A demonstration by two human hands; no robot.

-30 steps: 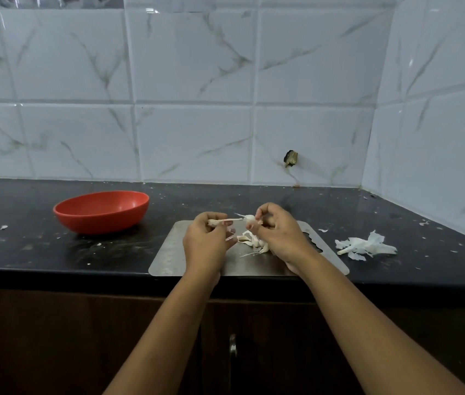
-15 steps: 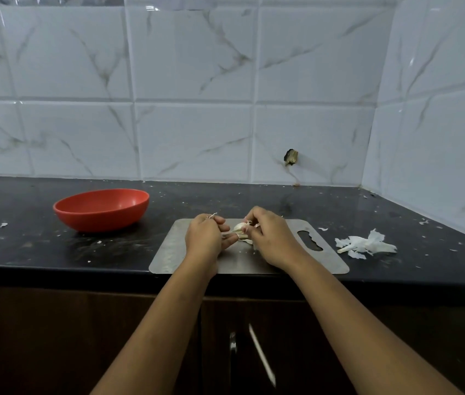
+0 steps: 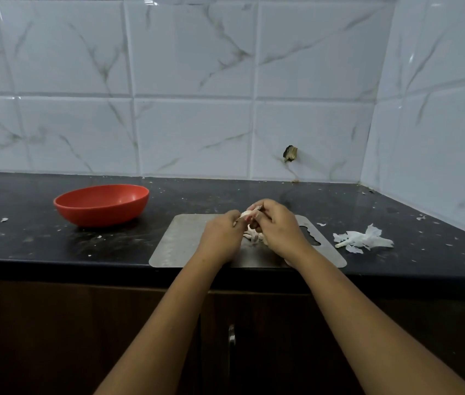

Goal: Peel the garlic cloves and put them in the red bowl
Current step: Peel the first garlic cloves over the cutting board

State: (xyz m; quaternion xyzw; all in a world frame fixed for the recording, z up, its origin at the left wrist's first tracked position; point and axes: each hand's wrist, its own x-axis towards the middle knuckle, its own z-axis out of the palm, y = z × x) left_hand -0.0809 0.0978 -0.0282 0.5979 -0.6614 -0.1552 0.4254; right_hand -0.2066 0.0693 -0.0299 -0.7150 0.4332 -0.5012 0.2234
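Garlic clove (image 3: 247, 214) pinched between both hands, just above the far half of the steel cutting board (image 3: 180, 243). Left hand (image 3: 221, 235) curled, fingertips gripping the left end of it; right hand (image 3: 278, 226) curled over from the right, thumb and fingertips pinching the right end, a thin strip of skin showing at the fingertips. Below the hands, on the board, a small cluster of loose skins and garlic bits (image 3: 252, 236), partly hidden by the right hand; peeled or unpeeled, impossible to tell. Red bowl (image 3: 97, 216) upright on the black counter (image 3: 54, 246), well to the left of the board and apart from it; contents not visible from this angle. Right of the board, near its handle cut-out (image 3: 309, 236), a heap of white papery peel (image 3: 362, 239) on the counter. Small white flecks scattered across the counter. White marbled wall tiles (image 3: 191, 132) behind, with a dark hole (image 3: 290, 153) toward the right corner. Dark cabinet doors below the near counter edge, metal handle (image 3: 231, 334) between the forearms.
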